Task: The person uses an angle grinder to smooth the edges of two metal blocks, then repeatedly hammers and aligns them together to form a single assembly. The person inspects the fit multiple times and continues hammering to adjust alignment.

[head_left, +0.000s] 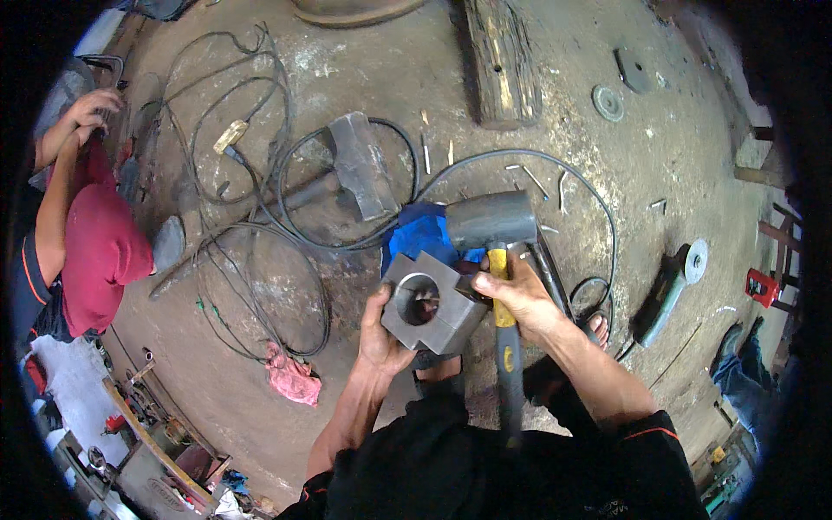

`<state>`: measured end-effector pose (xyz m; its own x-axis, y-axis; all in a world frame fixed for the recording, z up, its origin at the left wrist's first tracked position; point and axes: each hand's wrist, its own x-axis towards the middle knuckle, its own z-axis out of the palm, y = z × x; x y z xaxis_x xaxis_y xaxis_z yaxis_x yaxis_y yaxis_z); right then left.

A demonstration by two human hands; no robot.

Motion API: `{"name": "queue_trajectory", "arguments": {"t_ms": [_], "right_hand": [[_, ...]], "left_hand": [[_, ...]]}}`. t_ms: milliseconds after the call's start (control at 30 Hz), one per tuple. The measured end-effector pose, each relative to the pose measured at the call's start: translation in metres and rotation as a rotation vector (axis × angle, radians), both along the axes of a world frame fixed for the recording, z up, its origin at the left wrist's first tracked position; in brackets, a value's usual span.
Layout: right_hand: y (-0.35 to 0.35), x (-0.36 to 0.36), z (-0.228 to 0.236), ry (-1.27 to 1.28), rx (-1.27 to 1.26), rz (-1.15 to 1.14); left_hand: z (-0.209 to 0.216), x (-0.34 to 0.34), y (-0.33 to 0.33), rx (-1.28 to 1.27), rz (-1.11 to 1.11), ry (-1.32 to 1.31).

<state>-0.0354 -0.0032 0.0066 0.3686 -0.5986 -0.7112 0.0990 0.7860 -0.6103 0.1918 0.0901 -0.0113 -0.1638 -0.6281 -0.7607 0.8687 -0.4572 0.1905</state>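
Note:
A grey metal block (464, 299) with a large round bore sits between my hands in front of my body. My left hand (381, 342) is closed on its left side, thumb at the edge. My right hand (524, 299) is closed round the hammer (505, 342) just below its head, the thumb crossing the yellow and grey handle toward the block's right edge. The dark cylindrical hammer head points away from me. Right behind the block is a blue cloth-like thing (420, 234), partly hidden. The fingers under the block and behind the handle are hidden.
A sledgehammer (362, 165) lies among looped black cables (282, 217) on the floor. An angle grinder (667, 299) lies right; a wooden beam (504, 69) lies ahead. Metal rods (536, 182) and a pink rag (292, 375) lie about. A person in red shorts (100, 251) is at left.

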Motion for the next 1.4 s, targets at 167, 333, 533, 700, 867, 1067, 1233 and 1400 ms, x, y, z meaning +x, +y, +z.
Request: {"name": "queue_trajectory", "arguments": {"t_ms": [167,333,533,700,867,1067,1233,1400], "right_hand": [[-0.004,0.026,0.008,0.083,-0.004,0.026],[-0.007,0.036,0.005,0.194,-0.011,0.064],[-0.01,0.048,0.006,0.325,-0.154,0.067],[-0.013,0.049,0.006,0.242,-0.016,0.097],[-0.017,0.043,0.008,0.23,0.005,0.18],[-0.026,0.01,0.053,0.415,-0.228,0.356],[-0.018,-0.01,0.073,0.602,-0.788,0.595],[-0.014,-0.022,0.113,0.705,-0.652,0.602]], "left_hand": [[-0.01,0.008,-0.009,-0.034,-0.107,0.001],[-0.024,0.009,-0.007,0.066,-0.194,0.091],[-0.015,0.007,-0.001,0.117,-0.263,0.038],[0.015,0.017,0.015,-0.166,-0.535,-0.899],[0.0,0.022,0.005,-0.152,-0.549,-1.344],[-0.008,0.025,-0.01,-0.582,-0.625,-1.894],[-0.015,0.028,-0.028,-0.604,-0.592,-1.577],[0.0,0.015,-0.029,-0.504,-0.589,-1.587]]}}
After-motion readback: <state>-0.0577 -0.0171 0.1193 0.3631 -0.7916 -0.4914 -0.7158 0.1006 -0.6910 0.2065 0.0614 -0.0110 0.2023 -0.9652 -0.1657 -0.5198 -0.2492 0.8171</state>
